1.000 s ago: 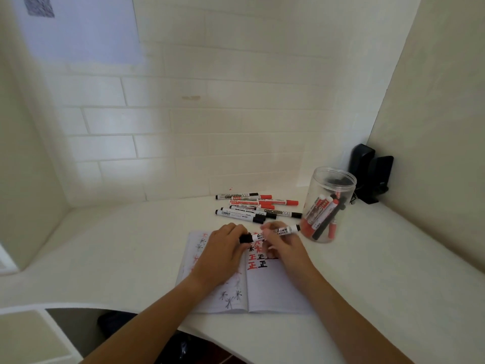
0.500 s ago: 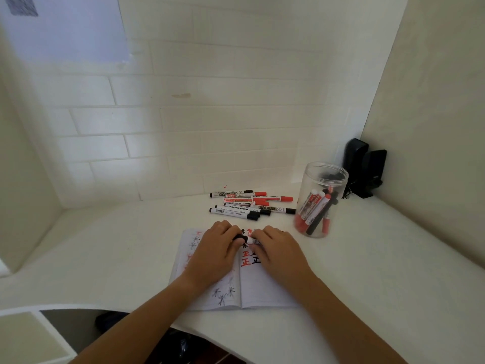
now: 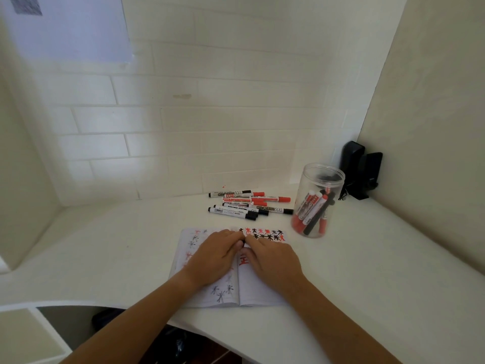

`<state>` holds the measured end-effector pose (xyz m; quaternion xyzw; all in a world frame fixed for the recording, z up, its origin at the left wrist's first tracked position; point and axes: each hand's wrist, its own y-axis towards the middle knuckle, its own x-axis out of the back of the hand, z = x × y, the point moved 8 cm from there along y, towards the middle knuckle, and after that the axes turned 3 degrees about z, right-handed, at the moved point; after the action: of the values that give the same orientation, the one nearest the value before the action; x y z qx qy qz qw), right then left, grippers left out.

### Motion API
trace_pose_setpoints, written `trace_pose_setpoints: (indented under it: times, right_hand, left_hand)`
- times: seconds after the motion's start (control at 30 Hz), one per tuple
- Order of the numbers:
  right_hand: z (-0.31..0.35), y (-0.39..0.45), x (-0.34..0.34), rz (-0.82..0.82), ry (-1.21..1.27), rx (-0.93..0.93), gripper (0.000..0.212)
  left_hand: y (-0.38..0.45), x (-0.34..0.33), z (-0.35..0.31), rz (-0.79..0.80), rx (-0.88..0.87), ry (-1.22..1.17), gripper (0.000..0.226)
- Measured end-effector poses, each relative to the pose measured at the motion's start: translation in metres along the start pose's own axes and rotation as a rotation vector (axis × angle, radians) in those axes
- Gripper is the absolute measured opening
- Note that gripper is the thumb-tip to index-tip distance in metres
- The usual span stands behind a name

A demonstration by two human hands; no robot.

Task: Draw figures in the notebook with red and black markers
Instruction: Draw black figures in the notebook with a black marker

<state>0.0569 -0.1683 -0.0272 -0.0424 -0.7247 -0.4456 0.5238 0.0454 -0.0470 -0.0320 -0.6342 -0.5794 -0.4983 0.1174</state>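
Note:
An open notebook [image 3: 262, 295] lies on the white desk, with red and black star figures along its top edge [image 3: 262, 233] and more on the left page. My left hand [image 3: 215, 257] and my right hand [image 3: 274, 260] meet over the middle of the pages, fingertips together. Between the fingertips only a small dark end of a black marker [image 3: 243, 243] shows. Both hands curl round it, and the rest of the marker is hidden under them.
Several loose red and black markers [image 3: 249, 203] lie behind the notebook. A clear plastic jar [image 3: 319, 177] holding more markers stands to the right. A black device [image 3: 363, 169] sits in the back right corner. Walls close the desk at the back and right.
The black marker's white barrel stuck out to the right a second ago. My hands have drawn together and sunk toward the page, and they now cover it.

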Motion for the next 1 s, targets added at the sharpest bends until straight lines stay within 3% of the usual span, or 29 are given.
trace_pose_setpoints:
  times: [0.17, 0.3, 0.43, 0.57, 0.63, 0.77, 0.87, 1.0]
  right_hand:
    - [-0.004, -0.001, 0.004, -0.021, 0.026, -0.025, 0.029]
    - [-0.021, -0.001, 0.000, 0.036, 0.084, -0.216, 0.043]
    - [-0.041, -0.003, 0.002, 0.065, 0.429, -0.407, 0.034]
    - [-0.056, -0.004, 0.023, -0.148, 0.765, -0.472, 0.030]
    - [-0.065, -0.009, 0.020, -0.202, 0.984, -0.601, 0.026]
    - [-0.070, -0.014, 0.002, -0.158, 1.489, -0.829, 0.042]
    - [-0.066, -0.013, 0.000, -0.084, 1.471, -0.796, 0.038]
    - [-0.063, -0.016, -0.005, -0.047, 1.286, -0.786, 0.009]
  left_hand:
    - [0.002, 0.002, 0.005, -0.037, 0.006, 0.015, 0.030]
    - [0.001, 0.006, 0.017, -0.140, 0.115, 0.122, 0.026]
    - [0.002, 0.002, 0.032, -0.148, 0.211, 0.234, 0.026]
    - [0.001, -0.003, 0.033, -0.067, 0.241, 0.213, 0.048]
    - [0.001, -0.004, 0.030, -0.024, 0.250, 0.199, 0.052]
    - [0.000, -0.002, 0.020, -0.035, 0.142, 0.202, 0.051]
    - [0.001, -0.014, 0.024, 0.099, 0.139, 0.226, 0.052]
    - [0.002, -0.023, 0.030, 0.210, 0.176, 0.294, 0.055]
